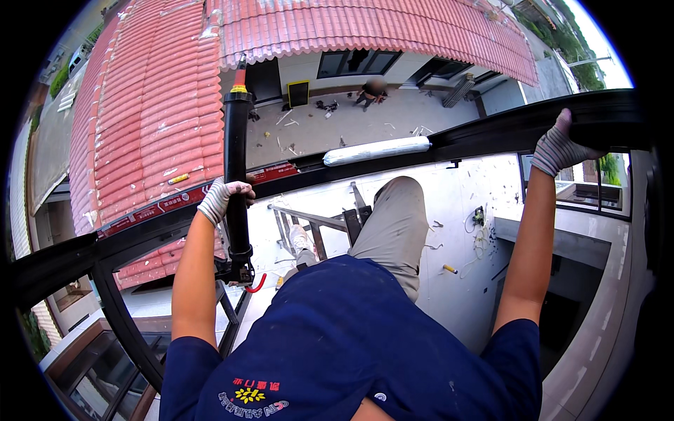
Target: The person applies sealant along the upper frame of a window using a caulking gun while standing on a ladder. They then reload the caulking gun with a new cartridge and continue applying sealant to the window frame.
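- At the far left we see the red roof (154, 105), with a yellow tube (179, 178) lying on its tiles.
- Just right of that, a red strip (168, 203) runs along part of the black frame (491, 132); that stretch is not bare.
- The gloved left hand (226, 198) wraps the barrel of the black gun (236, 140), thumb and fingers pressed in around it. We see the gun nearly upright, its coloured tip pointing away from the person and a red hook (257, 284) at its near end.
- Below the frame stands a ladder (316, 219), beside the person's leg.
- Beyond the frame, a co-worker (368, 92) is down in the littered yard (309, 137).
- The white tube (377, 151) rests along the frame, right of the gun, apart from it and from both hands. It looks plump and unused, so we judge the work early: the gun is in hand, while loading and emptying this tube are left.
- At the right, the gloved right hand (560, 149) touches the frame, thumb raised; its fingers are partly hidden, so we cannot tell whether they close around it.
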Available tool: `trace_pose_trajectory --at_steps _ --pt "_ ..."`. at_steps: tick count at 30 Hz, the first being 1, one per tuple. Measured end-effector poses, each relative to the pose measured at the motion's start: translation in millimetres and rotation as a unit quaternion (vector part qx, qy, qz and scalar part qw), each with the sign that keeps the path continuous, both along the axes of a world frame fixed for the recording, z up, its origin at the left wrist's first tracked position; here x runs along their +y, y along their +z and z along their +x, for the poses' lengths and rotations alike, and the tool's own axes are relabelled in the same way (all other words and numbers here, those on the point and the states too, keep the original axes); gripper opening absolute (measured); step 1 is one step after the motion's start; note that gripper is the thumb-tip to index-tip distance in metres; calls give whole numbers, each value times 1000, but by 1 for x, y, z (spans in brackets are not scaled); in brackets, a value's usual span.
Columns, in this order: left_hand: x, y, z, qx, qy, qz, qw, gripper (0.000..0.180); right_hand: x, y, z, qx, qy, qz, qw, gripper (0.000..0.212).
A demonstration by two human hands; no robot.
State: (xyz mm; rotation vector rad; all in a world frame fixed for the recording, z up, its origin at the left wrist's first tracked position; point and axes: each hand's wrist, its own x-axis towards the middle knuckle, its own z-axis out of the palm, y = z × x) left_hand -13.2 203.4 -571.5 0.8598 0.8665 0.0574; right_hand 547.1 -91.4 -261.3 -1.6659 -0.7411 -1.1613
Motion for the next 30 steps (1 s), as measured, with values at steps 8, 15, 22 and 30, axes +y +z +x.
trace_pose_trajectory --at_steps 8,15,22,30 --pt "-2 12 5 24 -1 10 1000 44 3 2 -3 -2 31 21 999 110" --pt "0 10 4 11 -5 -3 1000 51 3 2 -3 10 25 21 999 111" --pt "-1 6 -1 -17 0 -19 1000 51 3 1 -3 0 24 16 1000 115" --pt "-2 9 1 0 -6 28 1000 34 2 0 -2 12 -5 13 1000 113"
